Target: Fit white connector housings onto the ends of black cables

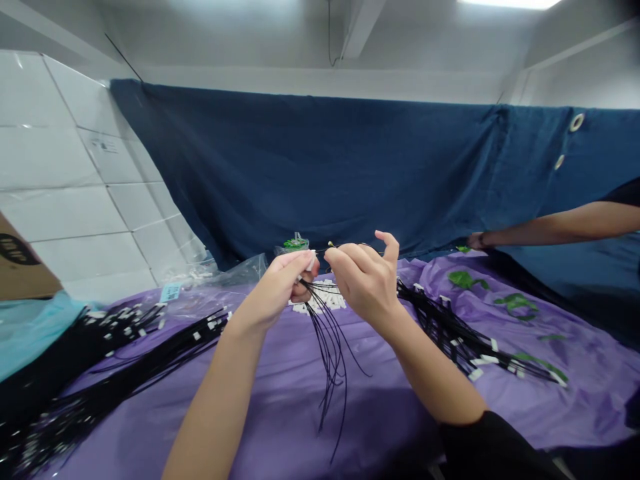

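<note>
My left hand [273,290] is closed in a pinch on a white connector [311,261], with a bunch of thin black wires [327,360] hanging below it over the purple cover. Just to the right, my right hand [365,280] has thumb and forefinger pressed together, while the little finger sticks up. A thin black wire runs from the left hand's bunch towards its fingertips; the exact grip is hidden by the knuckles. Behind and between the hands lies a pile of small white connectors [327,297].
Bundles of black wires with white connectors lie at left [125,380] and right [460,340]. Green strips [517,305] are scattered on the purple cover [295,427]. Another person's arm [555,223] reaches in from the right. White boxes [55,160] stand left of a blue curtain [320,167].
</note>
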`<state>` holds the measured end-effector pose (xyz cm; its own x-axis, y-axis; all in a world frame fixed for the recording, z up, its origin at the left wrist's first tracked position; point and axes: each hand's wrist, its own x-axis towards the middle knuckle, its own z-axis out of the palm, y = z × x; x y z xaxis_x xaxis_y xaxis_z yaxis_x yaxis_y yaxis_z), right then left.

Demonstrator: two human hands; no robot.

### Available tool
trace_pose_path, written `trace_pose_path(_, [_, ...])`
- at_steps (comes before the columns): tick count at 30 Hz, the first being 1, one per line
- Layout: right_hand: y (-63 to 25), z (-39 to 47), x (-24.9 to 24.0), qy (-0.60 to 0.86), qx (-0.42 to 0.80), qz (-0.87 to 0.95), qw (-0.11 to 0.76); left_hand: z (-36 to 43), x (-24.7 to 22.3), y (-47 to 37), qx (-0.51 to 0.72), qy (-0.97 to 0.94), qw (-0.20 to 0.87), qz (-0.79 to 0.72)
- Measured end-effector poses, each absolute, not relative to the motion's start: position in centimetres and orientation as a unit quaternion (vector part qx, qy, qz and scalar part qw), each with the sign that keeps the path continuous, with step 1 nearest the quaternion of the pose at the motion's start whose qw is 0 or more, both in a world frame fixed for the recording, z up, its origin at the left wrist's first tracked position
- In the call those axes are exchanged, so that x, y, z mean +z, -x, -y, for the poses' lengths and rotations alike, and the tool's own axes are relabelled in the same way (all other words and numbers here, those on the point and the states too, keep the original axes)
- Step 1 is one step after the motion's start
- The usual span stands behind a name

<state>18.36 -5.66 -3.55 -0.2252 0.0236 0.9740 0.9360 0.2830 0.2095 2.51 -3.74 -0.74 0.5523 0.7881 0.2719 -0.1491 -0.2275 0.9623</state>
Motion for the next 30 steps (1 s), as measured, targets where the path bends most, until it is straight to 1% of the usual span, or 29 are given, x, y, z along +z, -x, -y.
trace_pose_path(4, [-18.41,5.45,-3.64,0.369,-0.446,0.639,0.506,3.62,-0.91,-2.50,0.415,-0.665,0.572,-0.242])
trace_pose_path(9, [-18.50,5.32,-3.72,0.369,-0.330,0.680,0.541,3.57,-1.00,-2.33,0.401,-0.670,0.578,-0.238])
trace_pose_path(12, [-18.51,5.45,-3.72,0.366,-0.305,0.687,0.548,3.53,-0.98,-2.31,0.395,-0.671,0.585,-0.228])
trace_pose_path(15, [-18.51,5.61,-3.67,0.366,-0.330,0.683,0.539,3.51,-0.96,-2.35,0.389,-0.674,0.589,-0.217])
trace_pose_path(23, [-18.76,5.48,-3.69,0.323,-0.485,0.636,0.506,3.63,-0.96,-2.44,0.397,-0.638,0.617,-0.236])
trace_pose_path(30, [-18.87,5.52,-3.76,0.297,-0.527,0.627,0.491,3.82,-0.92,-2.25,0.406,-0.620,0.625,-0.244])
